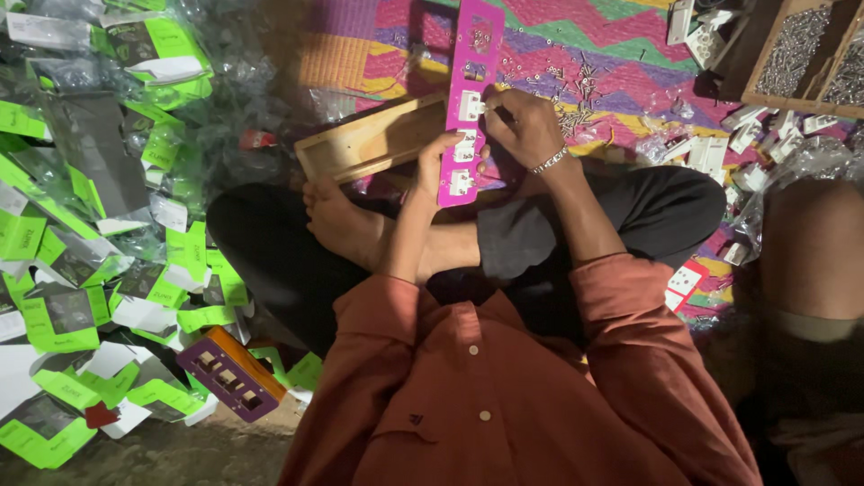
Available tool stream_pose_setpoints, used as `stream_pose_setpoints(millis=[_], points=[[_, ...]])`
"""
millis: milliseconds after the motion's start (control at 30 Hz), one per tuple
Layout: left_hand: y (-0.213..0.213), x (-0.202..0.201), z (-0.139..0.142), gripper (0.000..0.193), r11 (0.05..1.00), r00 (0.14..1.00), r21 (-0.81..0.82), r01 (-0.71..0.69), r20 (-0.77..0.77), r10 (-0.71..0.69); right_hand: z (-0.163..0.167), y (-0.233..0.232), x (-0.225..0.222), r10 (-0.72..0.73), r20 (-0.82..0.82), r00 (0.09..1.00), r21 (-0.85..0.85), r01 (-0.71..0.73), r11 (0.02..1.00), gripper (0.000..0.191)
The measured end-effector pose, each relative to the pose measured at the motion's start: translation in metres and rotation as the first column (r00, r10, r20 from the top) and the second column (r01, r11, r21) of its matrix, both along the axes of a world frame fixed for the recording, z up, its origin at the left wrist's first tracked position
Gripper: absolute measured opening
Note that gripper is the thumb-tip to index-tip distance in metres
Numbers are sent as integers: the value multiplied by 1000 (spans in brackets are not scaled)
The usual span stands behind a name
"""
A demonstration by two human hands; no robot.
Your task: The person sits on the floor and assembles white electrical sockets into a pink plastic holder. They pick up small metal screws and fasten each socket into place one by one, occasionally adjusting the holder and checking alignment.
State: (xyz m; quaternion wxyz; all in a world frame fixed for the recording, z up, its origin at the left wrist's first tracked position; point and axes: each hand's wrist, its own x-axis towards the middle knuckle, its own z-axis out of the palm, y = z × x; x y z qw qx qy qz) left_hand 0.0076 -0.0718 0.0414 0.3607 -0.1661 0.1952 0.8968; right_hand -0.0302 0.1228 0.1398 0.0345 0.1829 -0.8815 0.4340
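Head view: a person in a rust shirt is sitting cross-legged at the centre of the frame; the left hand (438,162) is closing its fingers around the lower edge of a long magenta plate (468,99), thumb on the face, holding it upright above the lap; the right hand (522,126) is curling its fingers against the plate's right edge at mid-height, fingertips pinched near a white socket; whether a small part is lying between them cannot be told; the plate is standing just above centre, carrying three white sockets in its lower half and open cut-outs above; a wooden tray (369,144) is lying behind it, left of centre; loose screws (580,90) are lying scattered on the striped mat at upper right; green-and-white packets (54,297) are covering the left side; an orange-and-purple box (229,373) is lying at lower left.
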Motion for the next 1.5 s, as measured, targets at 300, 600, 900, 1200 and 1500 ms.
stream_pose_setpoints(millis=[300,600,900,1200,1500], points=[[2,2,-4,36,1000,1000,-10,-19,-12,19,-2,0,-1,-51,87,995,-43,55,998,15],[1,0,15,40,1000,999,19,9,-47,-8,-4,3,-3,-38,155,987,-30,43,999,15],[1,-1,22,39,1000,998,7,10,-68,-10,1,8,-5,-24,195,981,-119,48,992,14],[1,0,18,40,999,996,-38,2,-89,-6,3,8,-4,29,41,999,-54,-27,998,19],[2,1,13,39,999,996,-41,-16,-85,12,-11,20,-6,1,66,998,-51,3,999,13]])
